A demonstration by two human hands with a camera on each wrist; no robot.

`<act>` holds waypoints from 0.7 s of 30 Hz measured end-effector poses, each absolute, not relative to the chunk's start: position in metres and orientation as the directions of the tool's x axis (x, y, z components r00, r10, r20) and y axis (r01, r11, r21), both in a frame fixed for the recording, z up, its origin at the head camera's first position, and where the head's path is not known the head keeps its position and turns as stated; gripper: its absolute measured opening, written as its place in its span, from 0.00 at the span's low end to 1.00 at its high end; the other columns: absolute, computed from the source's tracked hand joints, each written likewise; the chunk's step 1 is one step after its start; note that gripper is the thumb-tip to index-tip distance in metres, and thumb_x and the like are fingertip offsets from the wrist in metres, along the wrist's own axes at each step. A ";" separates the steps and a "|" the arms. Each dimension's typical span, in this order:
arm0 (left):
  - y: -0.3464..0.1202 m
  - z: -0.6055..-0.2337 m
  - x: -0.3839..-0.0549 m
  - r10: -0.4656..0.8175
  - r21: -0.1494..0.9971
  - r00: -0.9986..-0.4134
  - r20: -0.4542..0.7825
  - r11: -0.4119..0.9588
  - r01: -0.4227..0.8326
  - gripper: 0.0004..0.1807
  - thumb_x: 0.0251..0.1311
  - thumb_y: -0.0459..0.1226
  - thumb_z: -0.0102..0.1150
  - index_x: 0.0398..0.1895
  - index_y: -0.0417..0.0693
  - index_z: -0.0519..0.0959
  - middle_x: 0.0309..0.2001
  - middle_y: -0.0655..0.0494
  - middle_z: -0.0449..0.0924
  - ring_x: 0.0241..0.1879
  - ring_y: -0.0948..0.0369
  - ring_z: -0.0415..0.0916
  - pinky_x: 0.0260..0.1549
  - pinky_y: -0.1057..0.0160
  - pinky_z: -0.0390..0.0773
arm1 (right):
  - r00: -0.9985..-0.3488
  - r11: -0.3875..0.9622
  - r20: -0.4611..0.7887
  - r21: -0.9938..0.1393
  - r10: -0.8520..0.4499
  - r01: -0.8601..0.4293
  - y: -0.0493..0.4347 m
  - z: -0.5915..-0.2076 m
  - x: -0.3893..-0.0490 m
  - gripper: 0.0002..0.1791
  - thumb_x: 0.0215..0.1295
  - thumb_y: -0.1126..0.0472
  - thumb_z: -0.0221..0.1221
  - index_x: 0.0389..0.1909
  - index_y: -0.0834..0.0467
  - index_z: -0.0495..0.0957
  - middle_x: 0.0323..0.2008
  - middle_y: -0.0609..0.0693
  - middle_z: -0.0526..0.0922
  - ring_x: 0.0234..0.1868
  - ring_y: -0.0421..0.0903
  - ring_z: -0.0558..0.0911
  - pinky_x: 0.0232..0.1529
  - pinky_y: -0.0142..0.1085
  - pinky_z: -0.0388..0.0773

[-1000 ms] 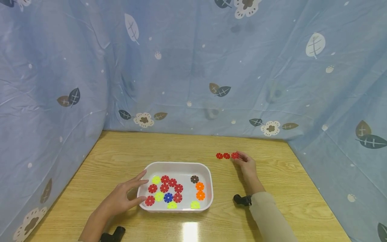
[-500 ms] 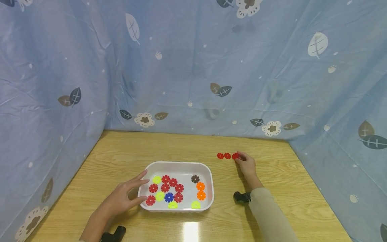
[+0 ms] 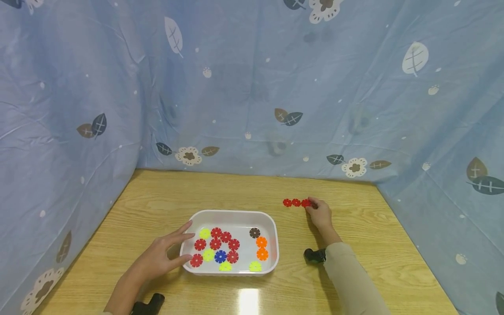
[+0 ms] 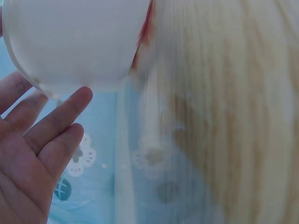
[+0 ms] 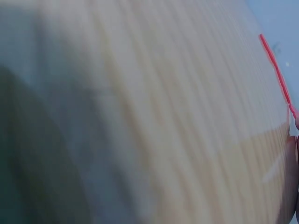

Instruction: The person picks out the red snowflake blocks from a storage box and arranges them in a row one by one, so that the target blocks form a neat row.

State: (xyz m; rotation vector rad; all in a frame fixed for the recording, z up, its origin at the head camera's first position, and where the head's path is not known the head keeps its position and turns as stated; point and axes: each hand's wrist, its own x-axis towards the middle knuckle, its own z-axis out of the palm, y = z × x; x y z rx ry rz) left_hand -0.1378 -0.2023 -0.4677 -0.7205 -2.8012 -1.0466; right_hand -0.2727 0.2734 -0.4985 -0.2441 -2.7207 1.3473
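Observation:
In the head view, three red notched plastic discs lie in a row on the table: the left disc (image 3: 287,202), the middle disc (image 3: 296,202) and the right disc (image 3: 305,203). My right hand (image 3: 321,215) pinches the right disc by its outer edge, beside the middle one. The right wrist view catches the row edge-on as a thin red line (image 5: 275,70), with only a sliver of fingers at the border. My left hand (image 3: 157,258) rests at the left end of a white tray (image 3: 236,214), fingers spread and fairly straight; the left wrist view has its fingertips at the tray's wall.
Loose discs lie in the tray: several red and yellow ones, a blue disc (image 3: 220,257), a brown disc (image 3: 254,232) and two orange ones. The wooden table (image 3: 189,188) is bounded by a blue patterned curtain (image 3: 236,87) at the back and sides.
The right red disc has moved slightly left and down against the middle disc, closing the gap in the row. My left hand and the tray have stayed put.

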 end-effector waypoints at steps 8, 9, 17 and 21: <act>-0.204 -0.472 -0.139 0.422 0.583 -0.868 0.260 0.648 0.490 0.27 0.54 0.48 0.66 0.57 0.50 0.77 0.69 0.52 0.64 0.63 0.49 0.67 0.56 0.45 0.73 | -0.982 0.630 0.037 -0.771 0.183 0.088 0.272 -0.500 -0.272 0.24 0.63 0.70 0.55 0.62 0.68 0.68 0.57 0.67 0.72 0.56 0.60 0.74 0.57 0.48 0.74; -0.204 -0.472 -0.139 0.420 0.583 -0.869 0.260 0.649 0.488 0.27 0.54 0.48 0.66 0.57 0.50 0.77 0.69 0.53 0.64 0.63 0.49 0.67 0.56 0.46 0.73 | -0.981 0.621 0.035 -0.779 0.188 0.091 0.272 -0.500 -0.272 0.25 0.63 0.70 0.55 0.62 0.68 0.68 0.57 0.67 0.72 0.57 0.60 0.74 0.57 0.48 0.74; -0.205 -0.472 -0.139 0.427 0.586 -0.867 0.257 0.644 0.491 0.27 0.54 0.49 0.66 0.57 0.50 0.77 0.69 0.52 0.64 0.64 0.49 0.67 0.56 0.45 0.73 | -0.975 0.495 -0.016 -0.860 0.222 0.126 0.272 -0.498 -0.270 0.26 0.65 0.67 0.55 0.64 0.67 0.66 0.60 0.65 0.72 0.60 0.57 0.72 0.60 0.47 0.72; -0.205 -0.473 -0.139 0.431 0.584 -0.865 0.258 0.644 0.495 0.27 0.55 0.49 0.65 0.57 0.50 0.77 0.69 0.52 0.63 0.63 0.49 0.67 0.56 0.45 0.73 | -0.981 0.438 -0.033 -0.891 0.191 0.115 0.269 -0.492 -0.267 0.26 0.67 0.66 0.54 0.65 0.67 0.64 0.63 0.65 0.69 0.64 0.59 0.68 0.64 0.47 0.69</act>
